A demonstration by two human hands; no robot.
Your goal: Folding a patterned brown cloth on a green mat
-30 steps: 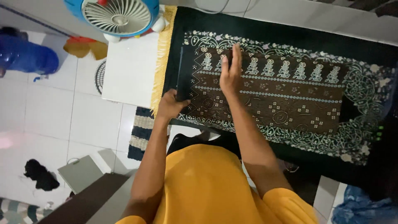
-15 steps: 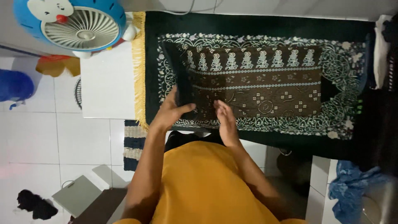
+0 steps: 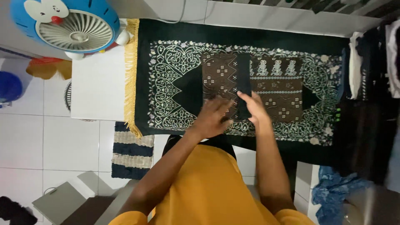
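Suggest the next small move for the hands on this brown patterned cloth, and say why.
Probably press the left hand flat along the folded flap of the brown patterned cloth while the right hand steadies its near edge. The flap lies over the cloth's middle on the dark green rug, and its dark fold line looks loose.

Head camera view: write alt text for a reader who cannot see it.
A person in a yellow shirt presses the left hand and right hand onto a folded brown patterned cloth lying on a dark green prayer rug with a yellow fringe. A blue cartoon fan stands at upper left above white floor tiles.
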